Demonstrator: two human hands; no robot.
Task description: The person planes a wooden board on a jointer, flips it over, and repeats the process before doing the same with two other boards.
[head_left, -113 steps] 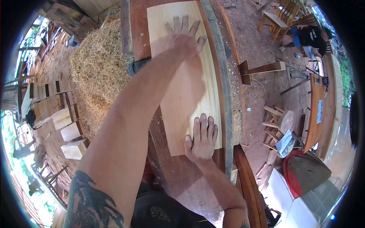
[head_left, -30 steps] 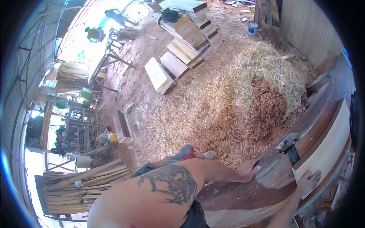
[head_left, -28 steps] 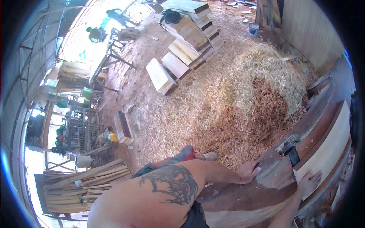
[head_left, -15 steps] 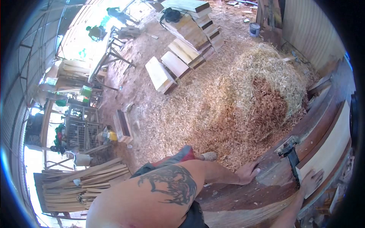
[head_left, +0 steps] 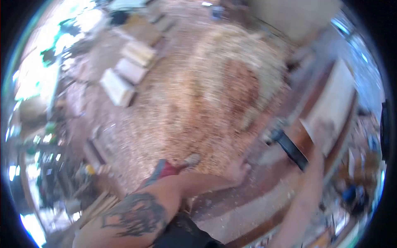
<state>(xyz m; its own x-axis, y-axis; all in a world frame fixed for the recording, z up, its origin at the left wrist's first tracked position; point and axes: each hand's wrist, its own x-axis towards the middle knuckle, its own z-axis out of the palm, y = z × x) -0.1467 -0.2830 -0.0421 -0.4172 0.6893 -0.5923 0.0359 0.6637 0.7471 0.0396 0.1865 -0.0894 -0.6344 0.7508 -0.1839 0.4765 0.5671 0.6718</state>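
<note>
The pale board (head_left: 341,84) lies under and beyond the right hand (head_left: 324,130); the left hand (head_left: 239,169) is at the bench (head_left: 264,180). Blur hides either grip. Probably stiff and moderately heavy, the board suits holding by both long edges.

This was a workshop where people worked with wood. A big heap of curly wood bits (head_left: 211,45) sat on the ground, and more bits lay spread all around it. Part of the heap was pale and part was red-brown. Thick blocks of wood (head_left: 118,87) lay in a row on the brown floor (head_left: 118,138), and thin wood strips (head_left: 99,210) lay low on the left. A long, worn wooden bench (head_left: 258,182) had a dark metal clamp (head_left: 292,152) and a pale board (head_left: 341,93) on it. Bright light and green patches showed at the side. Much of it looked blurry.
</note>
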